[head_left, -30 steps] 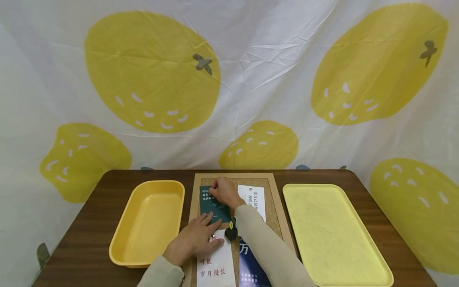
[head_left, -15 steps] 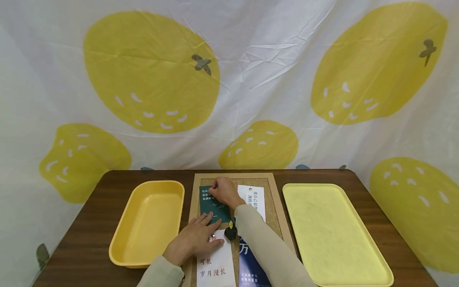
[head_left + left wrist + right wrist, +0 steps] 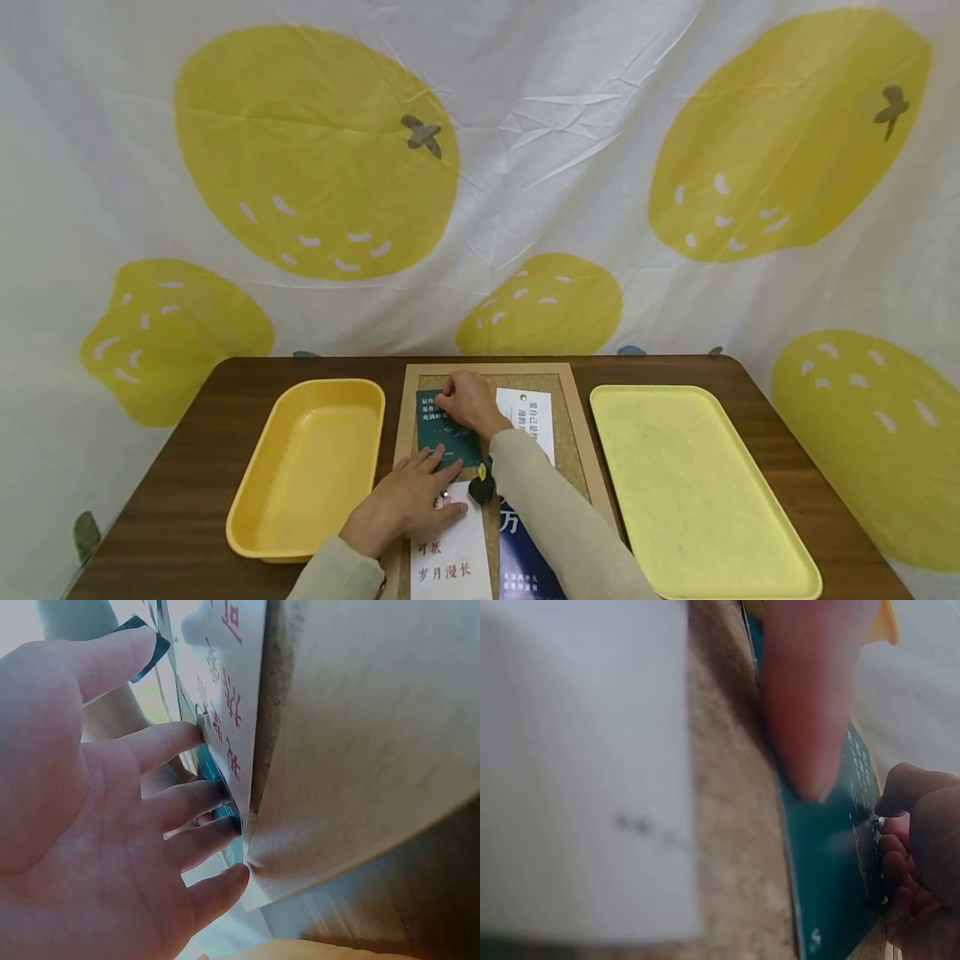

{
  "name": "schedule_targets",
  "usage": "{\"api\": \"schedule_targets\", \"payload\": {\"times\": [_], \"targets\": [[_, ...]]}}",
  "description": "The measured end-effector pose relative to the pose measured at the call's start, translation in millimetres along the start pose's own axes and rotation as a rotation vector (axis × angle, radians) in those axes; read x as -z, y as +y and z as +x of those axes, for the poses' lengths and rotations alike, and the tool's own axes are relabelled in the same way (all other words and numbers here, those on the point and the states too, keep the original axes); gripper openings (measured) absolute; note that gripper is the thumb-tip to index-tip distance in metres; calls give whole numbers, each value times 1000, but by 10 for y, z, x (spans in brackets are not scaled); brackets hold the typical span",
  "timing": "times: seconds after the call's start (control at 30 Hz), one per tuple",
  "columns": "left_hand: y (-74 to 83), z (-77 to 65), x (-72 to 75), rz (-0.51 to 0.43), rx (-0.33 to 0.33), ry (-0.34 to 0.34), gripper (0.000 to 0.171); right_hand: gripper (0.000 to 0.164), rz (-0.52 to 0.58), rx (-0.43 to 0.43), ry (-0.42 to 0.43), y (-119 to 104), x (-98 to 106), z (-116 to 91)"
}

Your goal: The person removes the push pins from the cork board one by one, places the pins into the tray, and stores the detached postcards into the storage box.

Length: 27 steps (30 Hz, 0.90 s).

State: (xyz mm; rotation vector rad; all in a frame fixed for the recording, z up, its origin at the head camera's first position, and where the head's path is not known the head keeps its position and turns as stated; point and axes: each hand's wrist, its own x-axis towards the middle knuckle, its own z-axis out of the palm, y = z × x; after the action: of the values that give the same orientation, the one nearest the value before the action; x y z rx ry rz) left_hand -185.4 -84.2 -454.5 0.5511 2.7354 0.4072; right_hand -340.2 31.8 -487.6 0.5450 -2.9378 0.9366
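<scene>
My right hand (image 3: 471, 404) is at the upper part of a green card (image 3: 442, 435) on a framed cork board (image 3: 572, 425). Its thumb and curled fingers pinch a small shiny pushpin (image 3: 881, 823) at the card's face, mostly covered by the fingers. My left hand (image 3: 408, 500) lies with fingers spread and straight. Its fingertips press the green card's lower edge, and its thumb rests over the white card with red writing (image 3: 448, 554) below. In the left wrist view the palm of the left hand (image 3: 97, 795) shows, fingertips touching the cards.
A white card (image 3: 542, 433) with a round pin sits at the board's upper right; a dark blue card (image 3: 525, 550) lies below it, partly under the right sleeve. An orange-yellow basin (image 3: 240, 521) stands left of the board, a pale yellow tray (image 3: 705, 492) right. A lemon-print curtain (image 3: 517, 192) hangs behind.
</scene>
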Motion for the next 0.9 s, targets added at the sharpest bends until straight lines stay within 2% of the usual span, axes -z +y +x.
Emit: {"api": "schedule_targets", "payload": {"times": [0.9], "targets": [[-4, -7, 10, -14, -5, 3, 65, 13, -10, 11, 11, 18, -10, 0]]}}
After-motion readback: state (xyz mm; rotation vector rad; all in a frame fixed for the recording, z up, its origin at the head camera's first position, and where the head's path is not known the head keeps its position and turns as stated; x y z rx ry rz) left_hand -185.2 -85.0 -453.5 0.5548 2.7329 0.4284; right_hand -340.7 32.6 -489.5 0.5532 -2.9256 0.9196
